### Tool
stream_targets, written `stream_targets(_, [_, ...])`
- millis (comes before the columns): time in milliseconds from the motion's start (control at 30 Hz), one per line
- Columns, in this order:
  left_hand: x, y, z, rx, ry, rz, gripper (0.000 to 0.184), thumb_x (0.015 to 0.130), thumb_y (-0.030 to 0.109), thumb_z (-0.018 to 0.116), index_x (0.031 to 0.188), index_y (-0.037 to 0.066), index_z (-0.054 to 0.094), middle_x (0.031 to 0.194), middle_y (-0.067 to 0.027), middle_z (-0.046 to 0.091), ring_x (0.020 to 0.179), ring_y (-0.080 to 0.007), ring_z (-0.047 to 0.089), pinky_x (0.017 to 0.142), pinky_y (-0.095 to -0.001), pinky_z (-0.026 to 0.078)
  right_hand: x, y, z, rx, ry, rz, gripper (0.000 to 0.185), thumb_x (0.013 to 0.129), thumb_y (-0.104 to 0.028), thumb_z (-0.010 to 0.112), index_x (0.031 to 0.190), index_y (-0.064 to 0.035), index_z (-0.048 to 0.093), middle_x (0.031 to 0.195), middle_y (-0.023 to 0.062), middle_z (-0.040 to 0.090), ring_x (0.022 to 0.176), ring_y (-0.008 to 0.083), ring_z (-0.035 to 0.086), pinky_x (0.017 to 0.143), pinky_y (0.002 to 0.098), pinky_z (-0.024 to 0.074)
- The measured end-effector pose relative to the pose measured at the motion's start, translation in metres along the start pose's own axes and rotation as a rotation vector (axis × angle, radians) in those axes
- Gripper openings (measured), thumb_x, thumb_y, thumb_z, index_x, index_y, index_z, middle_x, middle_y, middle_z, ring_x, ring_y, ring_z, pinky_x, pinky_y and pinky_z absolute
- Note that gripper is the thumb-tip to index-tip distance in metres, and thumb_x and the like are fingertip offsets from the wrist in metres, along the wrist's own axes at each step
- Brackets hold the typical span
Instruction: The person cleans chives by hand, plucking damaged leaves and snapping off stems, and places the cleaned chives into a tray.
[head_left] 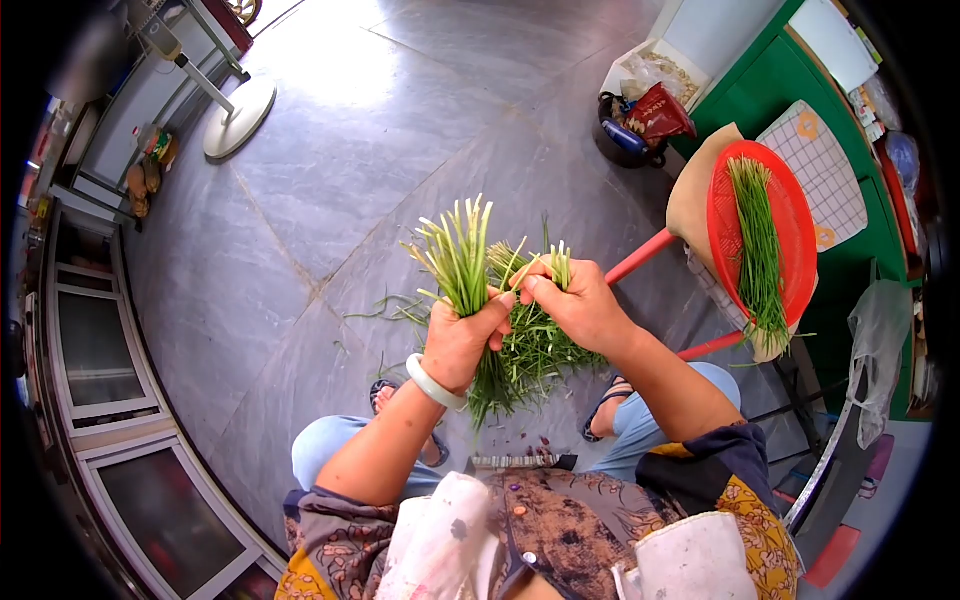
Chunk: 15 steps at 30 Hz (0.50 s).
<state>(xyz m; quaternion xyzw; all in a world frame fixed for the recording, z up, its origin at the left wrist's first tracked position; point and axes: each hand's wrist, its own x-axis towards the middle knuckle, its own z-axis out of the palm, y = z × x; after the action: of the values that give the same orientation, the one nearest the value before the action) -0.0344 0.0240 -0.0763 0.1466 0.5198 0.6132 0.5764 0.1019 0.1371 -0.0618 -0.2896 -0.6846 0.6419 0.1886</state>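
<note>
Works over a grey tiled floor (350,190), spread beneath and all round the grip. Has a glass-fronted cabinet (100,340) well off to the left of the grip, and a green cabinet (735,95) well off to the right and farther ahead. Has light-blue trouser legs (670,415) set apart on the near side of the grip, one to each side. Has a tan seat (693,190) to the right of the grip, bearing a red perforated basket (723,215). Has a white round fan base (240,118) well ahead and left of the grip, and a black pot (612,130) with a red packet (662,115) ahead and right. Has a loose heap of greens (550,345) on the floor below the grip, partly hidden, and a long bunch of stalks (757,230) lying in the basket. Clasps a thick bundle (457,255) in the left hand (458,345), pale ends fanning out ahead of the grip, green leaves hanging below. Holds the right hand (585,305) just beside, thumb and forefinger pinching a thin stalk (525,270) next to the bundle. Wears a white bangle (435,383) on the left wrist, just behind the grip.
</note>
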Motion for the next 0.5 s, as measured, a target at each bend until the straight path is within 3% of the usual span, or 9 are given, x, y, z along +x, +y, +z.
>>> stream_targets(500, [0.0003, -0.0032, 0.0026, 0.094, 0.065, 0.035, 0.008, 0.084, 0.009, 0.068, 0.083, 0.006, 0.061, 0.064, -0.0011, 0.059, 0.051, -0.0073, 0.050, 0.047, -0.0204, 0.038, -0.0011, 0.0031, 0.0025, -0.005, 0.043, 0.024, 0.011, 0.088, -0.002, 0.055, 0.087, 0.0021, 0.065, 0.077, -0.0022, 0.061, 0.071, 0.0031, 0.050, 0.063, 0.0208, 0.0417])
